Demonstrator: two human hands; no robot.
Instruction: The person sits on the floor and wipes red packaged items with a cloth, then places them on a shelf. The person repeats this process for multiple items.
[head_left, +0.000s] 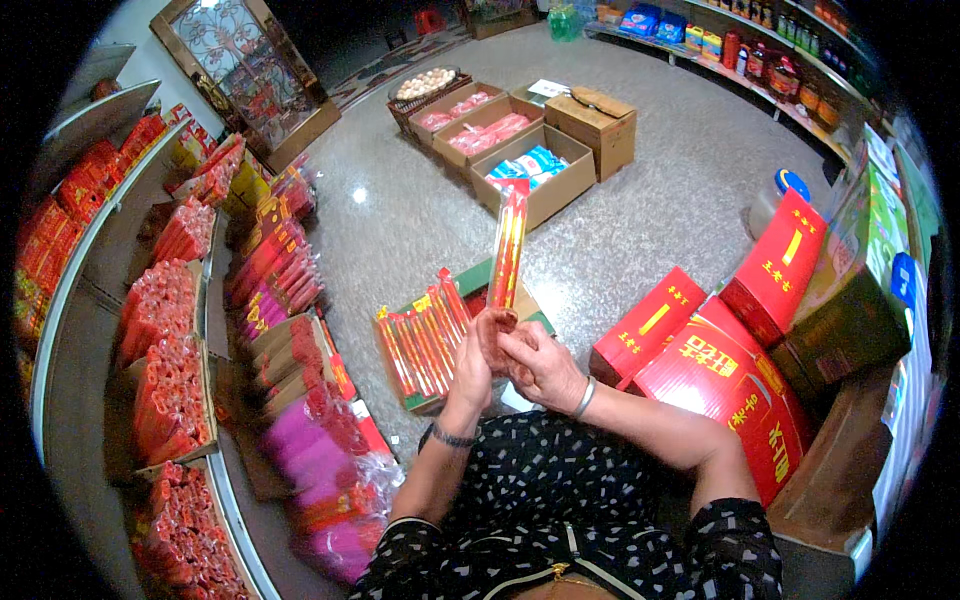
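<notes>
A clear-wrapped pack of long red sticks with gold markings (509, 244), probably candles, stands upright in front of me. My left hand (471, 367) is closed around its lower end. A brownish-red cloth (493, 334) is bunched around that end of the pack. My right hand (541, 363) pinches the cloth from the other side, close against my left hand. The bottom of the pack is hidden by the cloth and fingers. Just beyond my left hand, a shallow open carton (429, 403) on the floor holds several similar red packs (420, 345) in a row.
Shelves of red bundles (172, 397) curve along my left. Red drink cartons (720, 367) are stacked at my right. Ahead on the floor stand open cardboard boxes (534, 214), a closed box (600, 135) and a basket of eggs (426, 84). Stocked shelving (750, 79) lines the far right.
</notes>
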